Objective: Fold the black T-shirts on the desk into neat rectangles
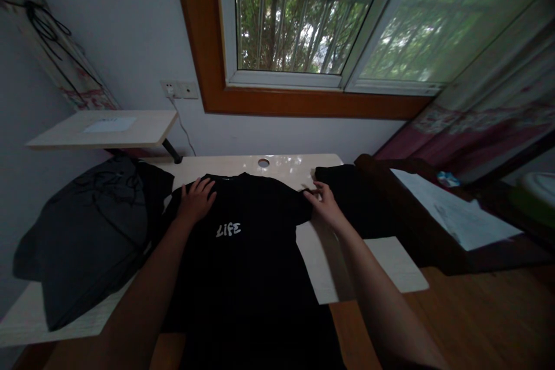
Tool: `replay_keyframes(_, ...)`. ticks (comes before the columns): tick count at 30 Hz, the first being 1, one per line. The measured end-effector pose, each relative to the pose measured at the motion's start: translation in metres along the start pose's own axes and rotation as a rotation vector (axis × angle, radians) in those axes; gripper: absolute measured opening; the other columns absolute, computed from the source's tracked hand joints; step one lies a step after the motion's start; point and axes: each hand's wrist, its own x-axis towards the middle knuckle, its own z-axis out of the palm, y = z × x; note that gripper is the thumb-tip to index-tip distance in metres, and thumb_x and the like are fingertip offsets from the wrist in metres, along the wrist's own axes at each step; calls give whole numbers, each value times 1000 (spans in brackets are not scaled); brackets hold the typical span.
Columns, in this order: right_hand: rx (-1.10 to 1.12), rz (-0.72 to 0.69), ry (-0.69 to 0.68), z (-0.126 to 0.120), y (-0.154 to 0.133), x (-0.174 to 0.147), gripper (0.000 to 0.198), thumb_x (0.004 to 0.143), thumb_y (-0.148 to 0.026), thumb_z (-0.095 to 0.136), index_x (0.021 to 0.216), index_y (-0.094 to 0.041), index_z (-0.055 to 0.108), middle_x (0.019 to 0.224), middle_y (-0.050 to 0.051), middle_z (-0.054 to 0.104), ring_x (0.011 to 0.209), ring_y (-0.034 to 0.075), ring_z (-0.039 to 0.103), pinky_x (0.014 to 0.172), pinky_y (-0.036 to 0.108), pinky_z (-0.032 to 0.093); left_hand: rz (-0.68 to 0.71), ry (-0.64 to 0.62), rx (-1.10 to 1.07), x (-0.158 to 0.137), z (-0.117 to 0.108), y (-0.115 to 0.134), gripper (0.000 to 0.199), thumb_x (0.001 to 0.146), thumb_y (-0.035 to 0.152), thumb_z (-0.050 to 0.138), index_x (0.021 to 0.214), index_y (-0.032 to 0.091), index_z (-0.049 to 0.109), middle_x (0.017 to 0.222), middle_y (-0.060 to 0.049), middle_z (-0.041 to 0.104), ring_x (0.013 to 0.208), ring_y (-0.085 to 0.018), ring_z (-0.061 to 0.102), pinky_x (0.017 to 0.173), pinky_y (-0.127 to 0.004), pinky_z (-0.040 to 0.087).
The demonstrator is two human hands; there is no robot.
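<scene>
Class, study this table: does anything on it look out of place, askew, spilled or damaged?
The grey garment on the left of the table lies in a rumpled heap, which looks untidy beside the spread-out black shirt. No spill or damage shows.

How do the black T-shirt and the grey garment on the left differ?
The black T-shirt is spread out; the grey garment is heaped.
The T-shirt shows white lettering; the grey garment shows none.
The left hand rests on the T-shirt, not the grey garment.
Shared: both lie on the table.
</scene>
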Motion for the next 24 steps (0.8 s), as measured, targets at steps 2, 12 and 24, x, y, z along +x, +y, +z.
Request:
replay_keyframes(2,-30,-55,-69,-1,1,-10,78,74,-57,76,140,-26,48,134,12,51,130,31,53,110,49,45,4,12,-1,0,1,0,52,103,47,33,149,30,49,160,-6,44,152,-30,30,121,-68,15)
replay_keyframes(12,-84,0,-326,-15,-4,-44,86,71,-14,65,151,-28,39,144,13,48,137,28,49,107,43,49,0,16,-6,-1,1,0,52,103,47,34,149,30,49,160,-6,45,152,-30,30,122,-68,15)
replay_keyframes(24,-695,-264,-151,-5,-40,-28,31,96,-20,50,119,-17,71,116,12,63,107,23,63,102,31,46,2,27,-35,0,5,0,50,102,45,36,146,30,52,158,-7,47,151,-31,31,120,-70,15)
